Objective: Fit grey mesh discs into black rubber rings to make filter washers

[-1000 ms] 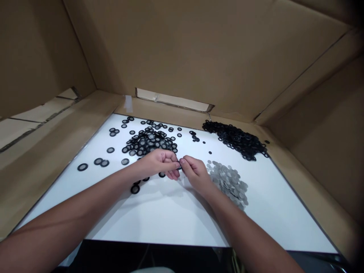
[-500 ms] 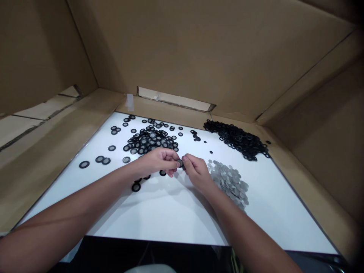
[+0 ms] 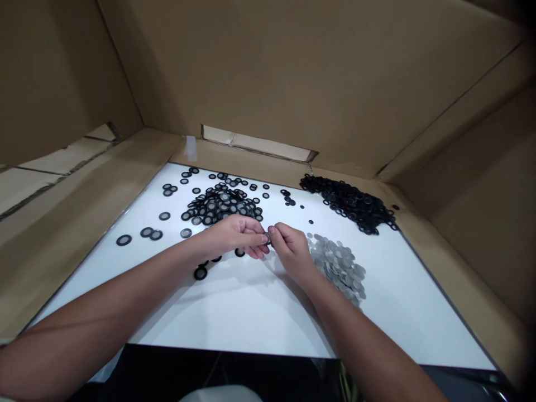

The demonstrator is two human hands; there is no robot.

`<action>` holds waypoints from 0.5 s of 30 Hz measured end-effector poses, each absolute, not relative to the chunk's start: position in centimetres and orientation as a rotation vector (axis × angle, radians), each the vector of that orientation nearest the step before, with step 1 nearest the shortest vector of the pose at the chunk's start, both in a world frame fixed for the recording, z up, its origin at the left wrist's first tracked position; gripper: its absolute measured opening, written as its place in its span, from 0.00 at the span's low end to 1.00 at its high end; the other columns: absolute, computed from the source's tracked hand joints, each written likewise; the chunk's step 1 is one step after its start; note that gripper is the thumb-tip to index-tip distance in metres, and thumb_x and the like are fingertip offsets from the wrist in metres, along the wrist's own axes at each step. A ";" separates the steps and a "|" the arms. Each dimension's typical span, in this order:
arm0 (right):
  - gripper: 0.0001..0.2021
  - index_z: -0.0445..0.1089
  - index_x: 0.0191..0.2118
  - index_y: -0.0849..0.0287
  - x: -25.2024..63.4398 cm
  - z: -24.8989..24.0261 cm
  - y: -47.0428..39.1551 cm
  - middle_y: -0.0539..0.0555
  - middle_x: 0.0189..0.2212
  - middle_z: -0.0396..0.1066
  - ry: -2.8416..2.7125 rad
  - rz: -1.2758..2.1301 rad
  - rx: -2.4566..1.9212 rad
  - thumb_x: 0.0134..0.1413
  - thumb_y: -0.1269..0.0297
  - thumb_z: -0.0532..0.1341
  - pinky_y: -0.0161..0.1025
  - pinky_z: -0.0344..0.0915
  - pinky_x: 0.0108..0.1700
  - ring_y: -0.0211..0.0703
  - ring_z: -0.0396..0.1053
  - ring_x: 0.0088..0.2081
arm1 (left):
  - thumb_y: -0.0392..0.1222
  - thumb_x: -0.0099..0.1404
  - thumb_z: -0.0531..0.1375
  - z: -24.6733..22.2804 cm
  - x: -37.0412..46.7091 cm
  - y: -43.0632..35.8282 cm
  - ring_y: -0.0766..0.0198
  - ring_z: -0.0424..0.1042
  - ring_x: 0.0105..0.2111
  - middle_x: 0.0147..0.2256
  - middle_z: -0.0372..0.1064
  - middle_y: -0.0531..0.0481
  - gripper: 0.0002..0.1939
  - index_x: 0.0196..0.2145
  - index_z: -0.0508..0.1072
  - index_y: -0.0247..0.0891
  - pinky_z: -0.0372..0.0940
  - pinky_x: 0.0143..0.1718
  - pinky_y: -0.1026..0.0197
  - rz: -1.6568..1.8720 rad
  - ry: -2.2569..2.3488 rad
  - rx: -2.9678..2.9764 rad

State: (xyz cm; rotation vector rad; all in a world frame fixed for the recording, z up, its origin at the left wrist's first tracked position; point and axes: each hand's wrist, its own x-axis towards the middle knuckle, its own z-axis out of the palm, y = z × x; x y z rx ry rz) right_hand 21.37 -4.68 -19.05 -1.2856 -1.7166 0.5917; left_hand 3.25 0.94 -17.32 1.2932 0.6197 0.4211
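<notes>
Between my two hands, a small black ring (image 3: 268, 239) is pinched above the white board; part of it is hidden by the fingers. My left hand (image 3: 246, 237) grips its left side with thumb and fingers closed. From the other side, my right hand (image 3: 290, 243) holds it with thumb and bent forefinger. Behind my left hand lies a pile of black rings with grey discs in them (image 3: 221, 202). Close by my right forearm spreads a heap of loose grey discs (image 3: 339, 265). Plain black rings (image 3: 352, 204) are piled at the far right.
Cardboard walls (image 3: 293, 78) enclose the white board (image 3: 234, 324) at the back and sides. Several filled rings lie scattered at the left, among them a single one (image 3: 124, 240) near the edge. A few black bits (image 3: 287, 198) sit between the piles.
My fingers have shifted slightly around the ring, and the left fingertips now reach further beneath it. The piles look unchanged.
</notes>
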 end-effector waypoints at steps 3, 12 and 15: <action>0.20 0.50 0.22 0.56 21.4 -19.2 -4.7 0.45 0.18 0.52 -1.727 0.527 -1.286 0.64 0.58 0.53 0.35 0.50 0.26 0.34 0.51 0.22 | 0.47 0.61 0.67 -17.0 3.0 1.1 0.63 0.79 0.33 0.33 0.79 0.45 0.13 0.33 0.75 0.33 0.73 0.35 0.64 0.396 0.629 1.302; 0.18 0.51 0.23 0.56 21.5 -19.3 -4.7 0.45 0.19 0.52 -1.899 0.283 -1.223 0.65 0.64 0.53 0.37 0.50 0.27 0.35 0.50 0.22 | 0.46 0.60 0.68 -17.2 2.9 1.5 0.64 0.79 0.30 0.31 0.79 0.45 0.13 0.33 0.74 0.33 0.73 0.35 0.63 0.386 0.626 1.389; 0.17 0.51 0.23 0.55 21.6 -19.4 -4.7 0.45 0.19 0.53 -1.931 0.257 -1.222 0.65 0.64 0.52 0.37 0.51 0.27 0.35 0.51 0.22 | 0.45 0.61 0.67 -17.5 2.7 1.6 0.65 0.78 0.29 0.30 0.79 0.47 0.12 0.33 0.74 0.33 0.73 0.33 0.64 0.389 0.608 1.424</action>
